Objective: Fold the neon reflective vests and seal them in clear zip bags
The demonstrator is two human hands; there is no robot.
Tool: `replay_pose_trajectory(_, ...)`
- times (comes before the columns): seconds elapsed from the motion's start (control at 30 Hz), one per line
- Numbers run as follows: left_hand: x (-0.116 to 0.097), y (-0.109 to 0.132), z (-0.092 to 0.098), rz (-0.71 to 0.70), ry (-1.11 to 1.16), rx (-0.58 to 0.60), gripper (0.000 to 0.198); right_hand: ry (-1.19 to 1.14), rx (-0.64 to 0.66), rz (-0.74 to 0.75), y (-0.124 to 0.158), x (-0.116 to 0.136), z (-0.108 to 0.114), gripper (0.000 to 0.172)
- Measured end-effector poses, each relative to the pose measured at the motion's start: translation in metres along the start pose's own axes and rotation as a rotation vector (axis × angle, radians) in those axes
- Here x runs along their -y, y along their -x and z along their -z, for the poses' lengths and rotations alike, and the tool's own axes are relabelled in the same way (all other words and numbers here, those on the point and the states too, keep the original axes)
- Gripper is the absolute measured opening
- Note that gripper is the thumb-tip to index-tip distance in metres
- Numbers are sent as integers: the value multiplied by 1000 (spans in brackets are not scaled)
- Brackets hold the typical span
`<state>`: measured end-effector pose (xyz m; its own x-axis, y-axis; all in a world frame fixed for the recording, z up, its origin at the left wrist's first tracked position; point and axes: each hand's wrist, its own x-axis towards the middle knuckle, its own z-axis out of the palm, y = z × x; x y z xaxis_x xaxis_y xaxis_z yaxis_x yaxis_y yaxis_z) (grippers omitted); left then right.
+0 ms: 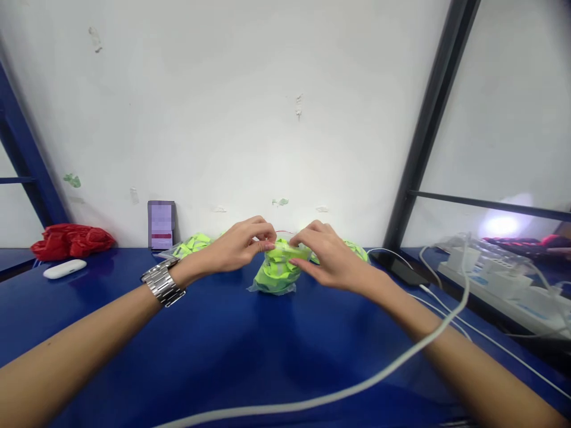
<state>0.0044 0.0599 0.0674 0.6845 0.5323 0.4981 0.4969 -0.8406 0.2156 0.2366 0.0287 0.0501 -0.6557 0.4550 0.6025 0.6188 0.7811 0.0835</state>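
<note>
The left hand (250,242) pinches the top of a small bag (277,280), with the thumb and fingers close together at its left edge. The right hand (328,255) is at the right side of the same bag. Its thumb and fingers are a little apart, with the top of the bag near them; I cannot tell if they grip it. The bag is clear, with bright green cloth (279,267) and pale stripes inside. It sits on the blue counter (250,356), in the middle, between the two hands.

A silver watch (163,283) is on the left wrist. Behind the left hand is more green cloth (196,242), and some more green (358,251) peeks out behind the right hand. A phone (161,226) with a lit screen stands up against the white wall (285,137). Farther left, a red bundle (71,240) lies near the wall, and a small white case (65,268) lies in front of it.

On the right, a dark phone (398,268) lies flat by some white plugs (504,282). A long white cord (379,373) crosses in front of the right arm.
</note>
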Motion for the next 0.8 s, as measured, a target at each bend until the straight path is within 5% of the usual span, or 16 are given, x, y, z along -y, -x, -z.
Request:
replay_pose_trajectory(0.13,-3,2,-3,65,87,-79,16,-210,-38,-61,0,6,-8,12)
replay_pose_trajectory(0.3,-2,3,-11,75,20,-188,14,-326,89,-81,-2,16,-10,7)
replay_pose_trajectory(0.63,-3,4,-24,13,-49,-176,10,-411,380,-32,-8,12,-9,12)
replay_pose_trajectory(0.8,6,3,-13,-88,-196,-193,12,-400,259,-43,5,15,-12,9)
